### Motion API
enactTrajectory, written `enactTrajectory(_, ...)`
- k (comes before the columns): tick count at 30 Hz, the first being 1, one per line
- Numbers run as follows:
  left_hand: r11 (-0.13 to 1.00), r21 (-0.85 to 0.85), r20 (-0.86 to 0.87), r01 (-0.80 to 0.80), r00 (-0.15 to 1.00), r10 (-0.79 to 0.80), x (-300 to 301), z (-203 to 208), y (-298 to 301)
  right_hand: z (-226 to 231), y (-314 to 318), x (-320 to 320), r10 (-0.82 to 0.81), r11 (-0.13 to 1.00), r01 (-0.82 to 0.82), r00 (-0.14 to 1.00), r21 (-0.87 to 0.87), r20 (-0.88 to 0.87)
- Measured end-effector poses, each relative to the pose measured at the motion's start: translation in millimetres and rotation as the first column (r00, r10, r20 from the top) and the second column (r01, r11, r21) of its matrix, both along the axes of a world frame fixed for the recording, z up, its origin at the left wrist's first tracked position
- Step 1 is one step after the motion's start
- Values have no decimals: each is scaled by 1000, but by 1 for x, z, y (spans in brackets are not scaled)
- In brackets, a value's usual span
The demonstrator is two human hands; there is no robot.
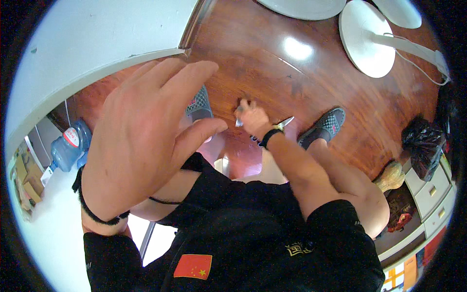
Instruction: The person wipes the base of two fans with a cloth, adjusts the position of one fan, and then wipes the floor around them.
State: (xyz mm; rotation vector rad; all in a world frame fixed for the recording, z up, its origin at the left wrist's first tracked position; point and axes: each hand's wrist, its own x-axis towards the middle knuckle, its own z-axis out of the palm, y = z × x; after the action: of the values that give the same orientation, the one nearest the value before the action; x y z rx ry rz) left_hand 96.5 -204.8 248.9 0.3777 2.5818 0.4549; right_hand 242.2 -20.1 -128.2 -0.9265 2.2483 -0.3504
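hands first: the left hand [146, 141] is raised close to the camera, palm spread, fingers loose and apart, gripping nothing. it takes up a big chunk of the view and there's a dark band round its wrist. the right hand [252, 119] is stretched down low toward the wooden floor [272, 73], fist curled around a small metal tool [286, 121] whose shiny tip sticks out just past the wrist. can't tell exactly what kind of tool it is, too small. a black strap [269, 137] sits on that wrist.

the tool and the right hand hang between two grey mesh shoes [325, 125], one on each side, so the person is bent over looking straight down at the feet. black shirt and black shorts fill the lower part of the view.

around the edges: a white wall or door panel [97, 44] upper left, a blue water jug [68, 146] on the left, round white stand bases [365, 41] up top, a black plastic bag [423, 146] on a white drawer unit [433, 192] at right.
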Motion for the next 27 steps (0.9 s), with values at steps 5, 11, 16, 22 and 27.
enactTrajectory(5, 1000, 7, -65, 24, 998, -23, 3, 0, 0, 2, 28, -71, -221, 975, 223, 968, 8, -116)
enactTrajectory(11, 1000, 7, -13, 0, 1000, 0, 12, 2, 2, 16, -9, 21, -131, 969, 139, 990, -204, 53)
enactTrajectory(16, 999, -21, -18, -25, 1000, 25, 13, -2, 4, -8, -5, 145, 221, 951, -161, 951, -262, 217)
enactTrajectory(22, 997, -77, 45, 24, 999, -20, 23, 0, 3, -2, 29, 153, 317, 923, -292, 946, -251, 66)
enactTrajectory(27, 992, -46, -6, 115, 993, -115, 42, 13, -5, -22, 44, 177, 192, 980, -184, 974, -77, 119)
